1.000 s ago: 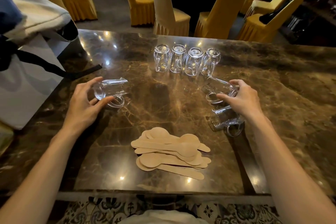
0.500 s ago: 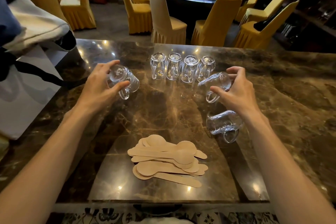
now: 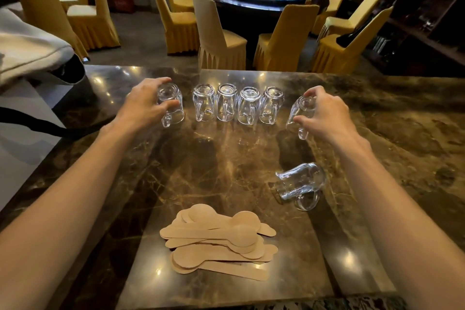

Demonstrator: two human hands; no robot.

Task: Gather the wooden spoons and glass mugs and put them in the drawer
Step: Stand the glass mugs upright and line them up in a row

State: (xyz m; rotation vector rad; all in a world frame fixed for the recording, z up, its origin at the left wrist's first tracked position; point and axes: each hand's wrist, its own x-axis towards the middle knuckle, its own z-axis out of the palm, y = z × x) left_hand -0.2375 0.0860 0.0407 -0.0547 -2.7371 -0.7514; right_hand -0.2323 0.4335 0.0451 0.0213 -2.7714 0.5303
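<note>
Dim warm light, glare spots on marble countertop (image 3: 251, 153), wide-angle edge distortion.

Arms outstretched, left grip (image 3: 144, 106) curled, right grip (image 3: 325, 114) curled

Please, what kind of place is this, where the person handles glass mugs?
Most likely a restaurant or banquet hall: a large round dining table ringed by yellow-covered chairs, and a marble counter with glass mugs in a row.

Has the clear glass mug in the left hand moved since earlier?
Yes. The mug moved farther away, into line left of the four upturned glass mugs.
</note>
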